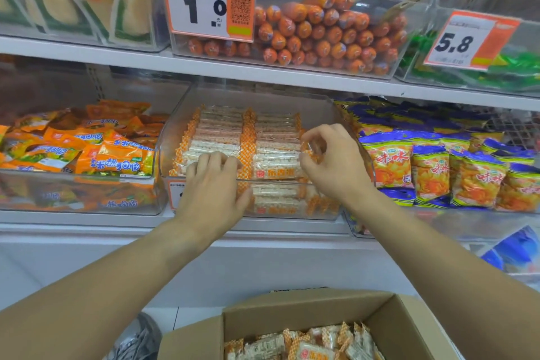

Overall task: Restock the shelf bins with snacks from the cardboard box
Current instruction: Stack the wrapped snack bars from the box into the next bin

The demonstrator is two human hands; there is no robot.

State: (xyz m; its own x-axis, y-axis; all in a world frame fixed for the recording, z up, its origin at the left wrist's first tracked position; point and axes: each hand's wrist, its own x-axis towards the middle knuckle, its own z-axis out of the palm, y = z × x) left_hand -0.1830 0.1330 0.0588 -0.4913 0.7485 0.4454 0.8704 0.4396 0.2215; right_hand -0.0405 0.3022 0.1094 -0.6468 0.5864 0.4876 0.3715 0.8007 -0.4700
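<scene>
A clear shelf bin on the middle shelf holds two rows of white puffed-rice snack bars in orange-checkered wrappers. My left hand rests over the bin's front edge, its fingers curled onto the left row. At the right row, my right hand pinches the orange end of a snack bar. Below, an open cardboard box holds more of the same bars.
An orange-packet bin stands to the left, and blue-and-orange chip bags to the right. The upper shelf carries a bin of orange sausages with price tags. A grey shoe is beside the box.
</scene>
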